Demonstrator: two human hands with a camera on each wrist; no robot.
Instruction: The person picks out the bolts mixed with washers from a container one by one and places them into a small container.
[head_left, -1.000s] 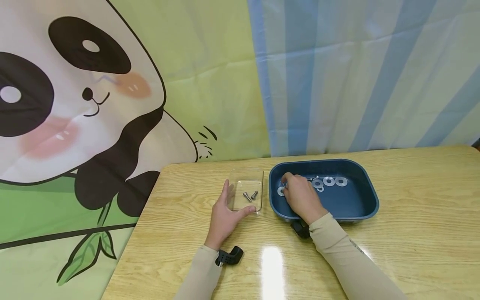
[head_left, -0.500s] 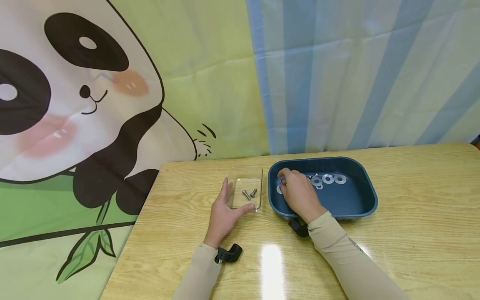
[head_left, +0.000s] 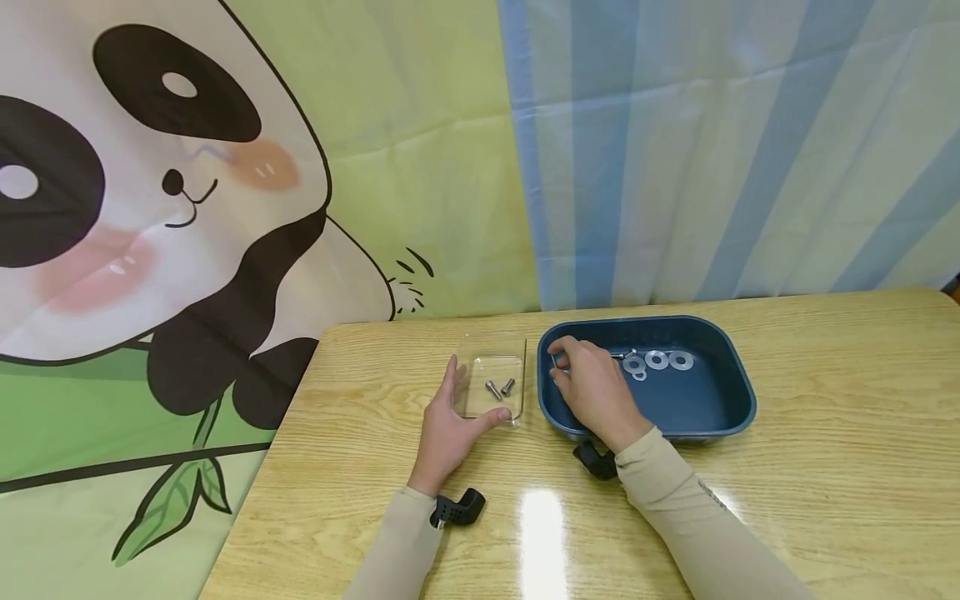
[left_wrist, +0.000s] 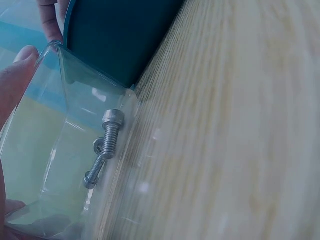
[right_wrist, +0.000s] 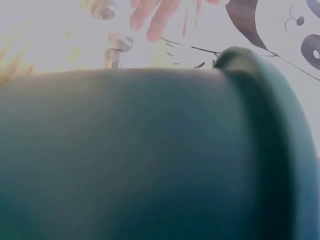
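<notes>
Left hand: left hand (head_left: 444,437) spread, its fingers and thumb laid against a clear, rectangular plastic box (head_left: 495,369).
Box position: set on the light wood-grain desk (head_left: 337,467), left of the tray.
Box contents: two silver, threaded metal bolts (head_left: 492,389).
Right hand: right hand (head_left: 602,390) held over the left end of a dark blue, round-cornered tray (head_left: 712,400); a thin metal piece (head_left: 553,361) pinched at the fingertips.
Tray contents: flat silver washers (head_left: 649,360) beyond the hand.
Backdrop: panda-printed fabric (head_left: 420,150).

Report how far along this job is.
Apparently done: two bolts lie in the clear box, held by the left hand. In hand: the right hand seems to pinch a thin piece at the blue tray. Remaining, perhaps: washers in that tray.
</notes>
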